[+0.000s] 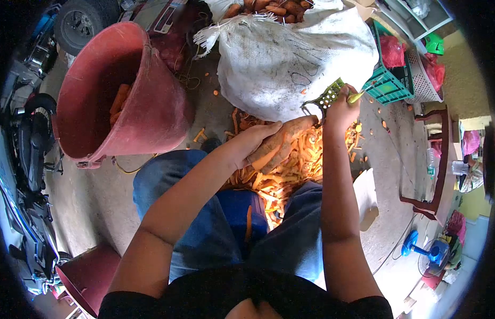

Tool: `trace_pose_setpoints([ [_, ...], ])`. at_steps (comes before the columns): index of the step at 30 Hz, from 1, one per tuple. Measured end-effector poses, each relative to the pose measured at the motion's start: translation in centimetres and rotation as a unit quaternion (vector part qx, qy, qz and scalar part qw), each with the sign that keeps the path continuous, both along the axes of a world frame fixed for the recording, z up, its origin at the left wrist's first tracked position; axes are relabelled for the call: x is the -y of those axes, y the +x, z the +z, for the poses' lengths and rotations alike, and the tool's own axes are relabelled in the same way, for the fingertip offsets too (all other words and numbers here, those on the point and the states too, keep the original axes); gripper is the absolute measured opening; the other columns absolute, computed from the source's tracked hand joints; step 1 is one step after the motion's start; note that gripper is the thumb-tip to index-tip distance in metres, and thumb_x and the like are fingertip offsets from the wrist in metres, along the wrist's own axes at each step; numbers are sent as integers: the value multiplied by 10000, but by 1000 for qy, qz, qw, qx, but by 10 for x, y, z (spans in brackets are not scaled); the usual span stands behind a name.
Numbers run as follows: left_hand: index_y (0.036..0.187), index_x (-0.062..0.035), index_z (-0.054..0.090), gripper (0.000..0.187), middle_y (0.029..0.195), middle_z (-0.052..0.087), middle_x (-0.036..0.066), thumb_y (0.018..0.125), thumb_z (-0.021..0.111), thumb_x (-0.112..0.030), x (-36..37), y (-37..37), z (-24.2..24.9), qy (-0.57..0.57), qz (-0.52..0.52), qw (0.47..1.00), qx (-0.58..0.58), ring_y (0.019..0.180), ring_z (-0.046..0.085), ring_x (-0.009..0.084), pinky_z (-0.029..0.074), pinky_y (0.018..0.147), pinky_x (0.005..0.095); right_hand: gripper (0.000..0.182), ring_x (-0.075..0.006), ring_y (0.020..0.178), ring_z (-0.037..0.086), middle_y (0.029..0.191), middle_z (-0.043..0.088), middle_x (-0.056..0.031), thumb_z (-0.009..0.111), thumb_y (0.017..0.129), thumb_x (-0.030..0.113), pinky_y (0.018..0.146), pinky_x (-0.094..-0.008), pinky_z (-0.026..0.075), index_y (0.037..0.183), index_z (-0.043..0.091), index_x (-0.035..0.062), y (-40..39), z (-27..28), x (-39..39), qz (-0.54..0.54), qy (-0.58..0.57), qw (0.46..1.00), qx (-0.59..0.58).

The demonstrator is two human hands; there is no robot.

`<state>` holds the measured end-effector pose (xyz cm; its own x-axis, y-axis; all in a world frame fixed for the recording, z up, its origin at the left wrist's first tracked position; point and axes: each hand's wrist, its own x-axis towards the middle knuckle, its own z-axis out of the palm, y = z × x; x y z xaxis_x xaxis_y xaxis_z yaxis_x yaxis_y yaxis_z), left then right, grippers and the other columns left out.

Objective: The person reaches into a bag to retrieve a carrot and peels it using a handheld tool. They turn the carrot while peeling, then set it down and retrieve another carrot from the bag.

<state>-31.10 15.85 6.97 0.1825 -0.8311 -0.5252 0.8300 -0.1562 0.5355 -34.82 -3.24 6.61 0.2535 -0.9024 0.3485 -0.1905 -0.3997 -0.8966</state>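
**Part-peeled root (286,139) held over a heap of orange peelings (295,169)**

Root is thick and long, tapering towards its far right end. Dull brown skin is left over much of the surface; a smooth, bright orange strip has been bared along the near side. It is held aslant at mid-scene, between the hands, above the peelings. Near left end is gripped by the left grip (259,140), closed round its girth; the underside fingers are hidden. A green peeler (329,97) with a perforated plate is clasped in the right grip (344,108), just beyond the root's far end; whether blade and skin are touching cannot be told. A white sack (295,61) is seen on the far side. More orange roots (119,101) are contained in a red bucket (162,109), left.
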Motion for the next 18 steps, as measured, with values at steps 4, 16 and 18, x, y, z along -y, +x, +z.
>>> trace_pose_setpoints([
  [4,1017,-30,478,391,862,566,92,788,495,-347,-8,5,2,-24,-25,999,0,716,577,148,482,648,266,143,-203,625,542,729,565,-133,475,784,88,569,-301,431,843,523,-32,-9,-26,45,-118,-4,993,18],
  [16,1052,-43,426,375,912,537,127,839,368,-346,2,20,-33,-66,119,988,-68,770,566,222,496,618,333,147,-143,594,467,696,523,-86,459,813,127,549,-257,396,844,492,-13,11,18,-86,250,197,946,65],
  [18,1046,-50,433,359,892,546,113,845,353,-337,3,18,-32,-71,171,976,-117,749,571,212,499,599,331,104,-137,599,477,683,524,-94,470,800,88,566,-251,392,849,493,0,10,9,-97,285,105,952,44],
])
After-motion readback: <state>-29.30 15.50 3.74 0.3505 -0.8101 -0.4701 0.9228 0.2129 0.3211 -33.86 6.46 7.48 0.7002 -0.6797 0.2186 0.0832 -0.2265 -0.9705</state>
